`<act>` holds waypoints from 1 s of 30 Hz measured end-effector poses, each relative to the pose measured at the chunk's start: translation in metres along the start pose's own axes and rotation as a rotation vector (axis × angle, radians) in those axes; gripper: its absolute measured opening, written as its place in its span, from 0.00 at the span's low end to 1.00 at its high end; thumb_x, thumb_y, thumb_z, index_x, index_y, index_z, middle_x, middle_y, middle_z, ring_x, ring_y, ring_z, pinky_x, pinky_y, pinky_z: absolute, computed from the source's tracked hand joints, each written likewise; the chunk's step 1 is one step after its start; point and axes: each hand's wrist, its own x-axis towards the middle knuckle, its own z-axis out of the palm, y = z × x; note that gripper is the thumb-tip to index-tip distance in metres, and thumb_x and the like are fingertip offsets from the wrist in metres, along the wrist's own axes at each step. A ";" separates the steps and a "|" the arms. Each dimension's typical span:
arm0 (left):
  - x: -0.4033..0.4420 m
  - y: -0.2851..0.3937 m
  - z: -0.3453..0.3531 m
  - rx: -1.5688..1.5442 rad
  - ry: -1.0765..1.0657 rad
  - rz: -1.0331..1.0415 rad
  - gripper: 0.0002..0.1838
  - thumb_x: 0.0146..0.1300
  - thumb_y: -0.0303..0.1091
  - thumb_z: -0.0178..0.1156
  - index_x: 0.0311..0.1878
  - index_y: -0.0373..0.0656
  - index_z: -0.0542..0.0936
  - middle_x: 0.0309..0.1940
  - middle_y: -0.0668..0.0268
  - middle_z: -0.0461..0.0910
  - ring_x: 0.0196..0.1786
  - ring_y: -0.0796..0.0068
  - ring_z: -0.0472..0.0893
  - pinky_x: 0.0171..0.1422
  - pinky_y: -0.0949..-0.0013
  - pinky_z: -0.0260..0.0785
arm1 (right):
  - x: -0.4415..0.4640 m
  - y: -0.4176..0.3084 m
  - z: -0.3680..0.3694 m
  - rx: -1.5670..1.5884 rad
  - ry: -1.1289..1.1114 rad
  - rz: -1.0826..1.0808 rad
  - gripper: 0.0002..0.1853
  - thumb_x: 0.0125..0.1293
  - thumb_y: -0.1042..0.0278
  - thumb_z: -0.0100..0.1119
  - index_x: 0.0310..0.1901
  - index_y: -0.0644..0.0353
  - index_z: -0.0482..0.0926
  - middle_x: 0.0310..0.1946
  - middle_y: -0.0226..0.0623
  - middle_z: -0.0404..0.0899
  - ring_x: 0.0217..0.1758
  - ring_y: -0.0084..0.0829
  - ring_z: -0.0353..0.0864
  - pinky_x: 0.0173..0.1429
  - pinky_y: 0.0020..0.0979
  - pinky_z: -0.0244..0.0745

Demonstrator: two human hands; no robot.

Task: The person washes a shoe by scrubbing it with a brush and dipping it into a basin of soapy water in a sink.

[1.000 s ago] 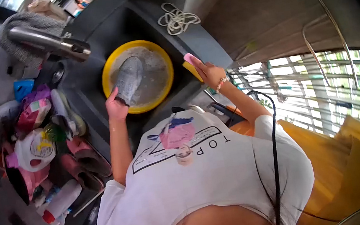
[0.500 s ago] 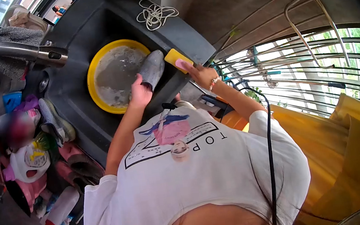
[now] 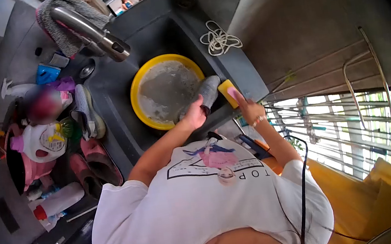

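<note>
My left hand [image 3: 195,115] is closed around the open end of a wet grey shoe [image 3: 209,91], its toe pointing up and away from me. The shoe is tilted over the right rim of a yellow basin [image 3: 136,88] of cloudy, foamy water. On the sink's right ledge is a flat yellow block [image 3: 225,89], like a sponge. My right hand [image 3: 252,110] reaches to it, fingers closed on a small pink piece [image 3: 232,93], perhaps soap, against the block's face. The thumb is hidden.
The basin stands inside a dark sink [image 3: 111,101]. A faucet [image 3: 107,42] hangs at its upper left. White cord [image 3: 219,39] lies on the right ledge. Shoes [image 3: 88,112], pink shoes [image 3: 92,161], bottles and a jug [image 3: 44,143] crowd the left counter. A wire rack [image 3: 350,85] stands right.
The whole view has shifted, so the sink and hands appear farther right and lower. My left hand still grips the shoe and my right hand stays at the yellow block.
</note>
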 end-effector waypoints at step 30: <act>0.007 0.006 -0.011 -0.019 -0.044 0.020 0.28 0.70 0.48 0.42 0.63 0.34 0.61 0.62 0.58 0.66 0.65 0.64 0.64 0.71 0.63 0.52 | 0.016 -0.019 -0.043 0.014 -0.304 0.023 0.28 0.67 0.68 0.37 0.68 0.33 0.49 0.43 0.52 0.77 0.42 0.48 0.81 0.43 0.41 0.77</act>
